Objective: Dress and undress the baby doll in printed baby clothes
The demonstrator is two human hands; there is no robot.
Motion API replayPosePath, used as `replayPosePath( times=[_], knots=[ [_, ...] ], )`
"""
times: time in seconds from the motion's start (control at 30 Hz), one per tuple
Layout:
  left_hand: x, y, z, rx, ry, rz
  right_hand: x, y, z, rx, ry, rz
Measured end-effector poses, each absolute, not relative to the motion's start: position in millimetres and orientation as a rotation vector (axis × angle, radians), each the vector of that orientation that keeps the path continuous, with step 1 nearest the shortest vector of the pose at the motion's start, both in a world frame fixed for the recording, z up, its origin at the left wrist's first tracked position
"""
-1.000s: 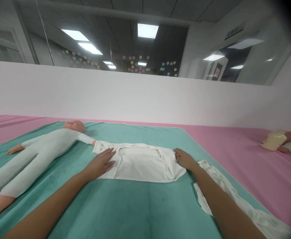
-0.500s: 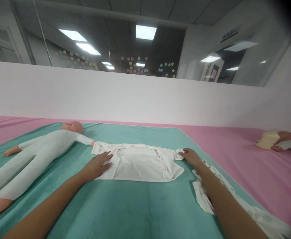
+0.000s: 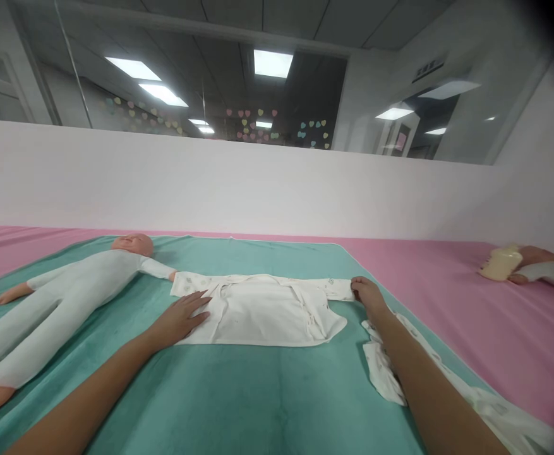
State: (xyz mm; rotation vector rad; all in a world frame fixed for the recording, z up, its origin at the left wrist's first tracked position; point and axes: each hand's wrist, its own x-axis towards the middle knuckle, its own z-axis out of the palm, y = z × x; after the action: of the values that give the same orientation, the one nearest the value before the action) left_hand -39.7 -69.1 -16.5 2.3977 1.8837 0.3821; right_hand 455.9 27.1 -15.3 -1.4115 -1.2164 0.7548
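A small white baby shirt (image 3: 262, 313) lies spread on the green blanket (image 3: 239, 398), its two sleeves stretched out sideways. My left hand (image 3: 182, 319) rests flat on the shirt's left side, fingers extended. At the far end of the right sleeve (image 3: 339, 289), my right hand (image 3: 366, 294) pinches the cuff between thumb and fingers. Beside the left sleeve lies a baby doll (image 3: 87, 281) in a pale suit, one of its hands close to that cuff. Under my right forearm is another crumpled white garment (image 3: 385, 373), partly hidden by the arm.
Pink cloth (image 3: 428, 297) covers the surface around the blanket. On the right lies a pale yellow bottle-like item (image 3: 501, 262) next to part of another doll (image 3: 549, 273). A white wall (image 3: 267, 189) with a window above stands behind.
My right hand has drawn the right sleeve outward, so it now lies longer and straighter. My left hand stays on the shirt. The view has shifted slightly.
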Motion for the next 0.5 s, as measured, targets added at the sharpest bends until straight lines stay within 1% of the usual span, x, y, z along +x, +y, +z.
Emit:
replayPosePath(
  times=[0.2, 0.33, 0.4, 0.5],
  knots=[
    [-39, -70, -15, 2.392, 1.904, 0.369, 452, 22, -9, -1.505, -1.293, 0.793],
    [-38, -71, -14, 2.386, 1.898, 0.359, 453, 23, -11, -1.553, -1.407, 0.734],
    [-37, -71, -13, 2.394, 1.893, 0.356, 456, 26, -16, -1.588, -1.429, 0.644],
    [-36, -72, -12, 2.411, 1.898, 0.359, 456, 27, -22, -1.789, -1.619, 0.358]
  ],
)
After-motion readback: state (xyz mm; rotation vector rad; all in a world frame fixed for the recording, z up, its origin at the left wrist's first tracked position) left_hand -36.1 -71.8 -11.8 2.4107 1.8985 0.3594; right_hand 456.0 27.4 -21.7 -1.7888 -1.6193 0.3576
